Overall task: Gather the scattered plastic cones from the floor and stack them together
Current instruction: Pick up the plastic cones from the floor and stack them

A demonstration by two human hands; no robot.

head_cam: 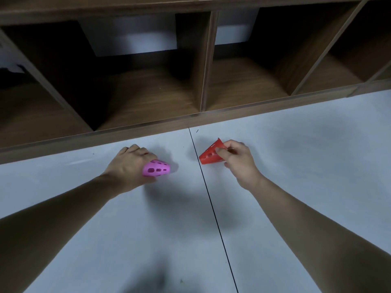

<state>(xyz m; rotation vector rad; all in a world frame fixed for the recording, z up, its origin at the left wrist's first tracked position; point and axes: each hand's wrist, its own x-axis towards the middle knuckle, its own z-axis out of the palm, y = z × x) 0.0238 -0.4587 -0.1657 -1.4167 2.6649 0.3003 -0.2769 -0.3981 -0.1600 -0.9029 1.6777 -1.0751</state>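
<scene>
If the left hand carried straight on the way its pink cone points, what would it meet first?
The left hand grips a pink cone whose narrow end points right. Going on that way it would probably meet the red cone in the right hand first, though height and depth are hard to judge.

two plastic cones are seen, both pierced with oval holes along their walls. the pink cone (157, 168) is laid on its side on the pale floor, left of the dark floor seam, with its narrow end turned to the right and its wide end covered by the left hand (129, 166), whose fingers are curled round it. the red cone (210, 154) is tilted, right of the seam, its wide rim turned down and to the left; its narrow end is pinched by the right hand (238, 160). the two cones are kept apart, with the seam between them.
</scene>
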